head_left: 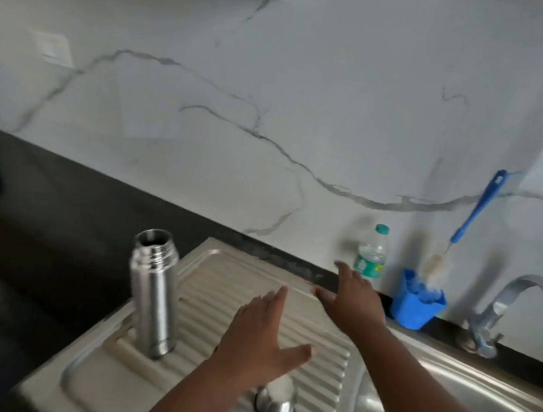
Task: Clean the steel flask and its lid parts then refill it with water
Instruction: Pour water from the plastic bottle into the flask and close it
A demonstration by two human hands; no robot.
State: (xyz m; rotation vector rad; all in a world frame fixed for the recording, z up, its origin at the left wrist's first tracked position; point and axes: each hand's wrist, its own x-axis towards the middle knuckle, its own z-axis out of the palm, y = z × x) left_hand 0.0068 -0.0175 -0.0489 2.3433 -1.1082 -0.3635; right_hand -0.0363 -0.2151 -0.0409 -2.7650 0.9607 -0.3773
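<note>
Steel flask [153,294]: stood upright, mouth uncapped, on the ribbed drainboard [318,360] at its left side.
Lid cup [275,405]: set down on the drainboard, just under the left wrist.
Left hand [259,339]: held flat above the drainboard, fingers straight, nothing gripped.
Right hand [350,302]: spread open, nothing held, stretched toward the plastic water bottle [372,252].
Bottle brush [468,221]: propped in the blue holder [417,304] beside the tap [505,306].
</note>
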